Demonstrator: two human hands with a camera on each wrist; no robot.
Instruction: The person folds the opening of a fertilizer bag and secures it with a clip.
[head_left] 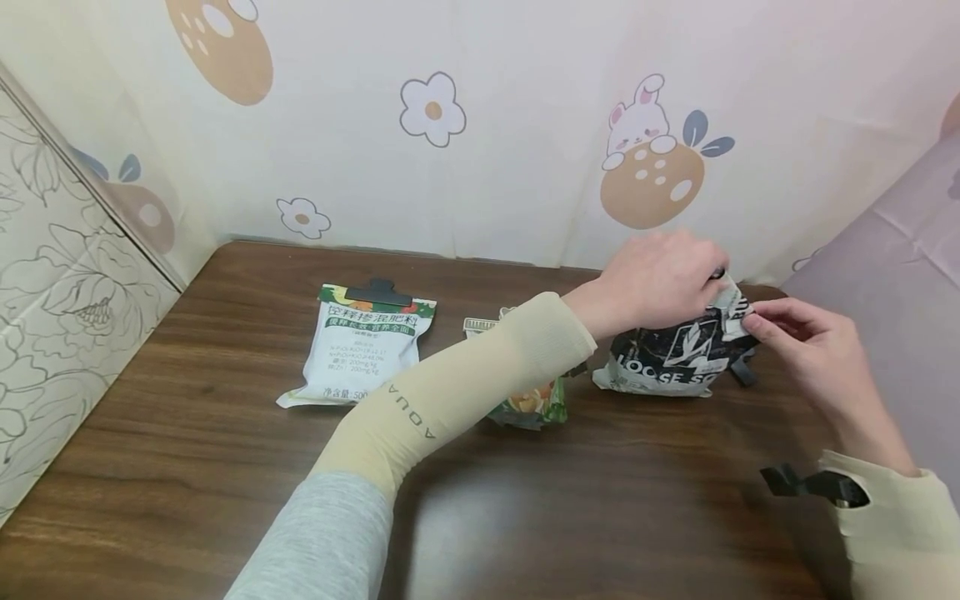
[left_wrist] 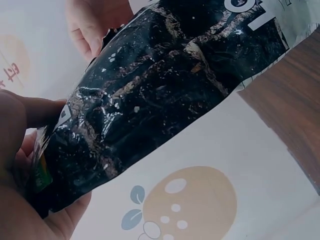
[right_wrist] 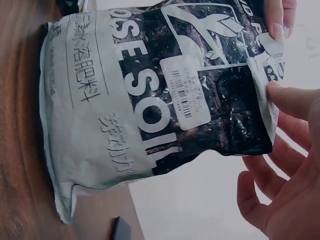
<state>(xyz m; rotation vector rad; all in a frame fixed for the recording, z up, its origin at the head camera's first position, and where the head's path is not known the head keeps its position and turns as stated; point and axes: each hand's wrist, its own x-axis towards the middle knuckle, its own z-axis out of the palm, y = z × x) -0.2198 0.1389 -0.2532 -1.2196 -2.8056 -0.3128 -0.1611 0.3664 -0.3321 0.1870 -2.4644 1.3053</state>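
A black and white soil bag (head_left: 660, 354) printed LOOSE SOIL stands at the right of the table. My left hand (head_left: 663, 279) grips its top edge from behind and above. At the upper right corner my right hand (head_left: 825, 354) pinches the bag between thumb and fingers. The top edge is folded over as a pale flap (right_wrist: 270, 82), with the right thumb on it in the right wrist view. A barcode label (right_wrist: 185, 92) shows on the front. In the left wrist view the bag's dark side (left_wrist: 150, 95) fills the middle.
A black clip (head_left: 742, 368) lies on the table (head_left: 615, 492) behind the bag's right side. To the left, a white fertilizer bag (head_left: 363, 350) lies with a black clip (head_left: 379, 292) on its top. A green-edged bag (head_left: 532, 404) is partly hidden under the left sleeve (head_left: 465, 375).
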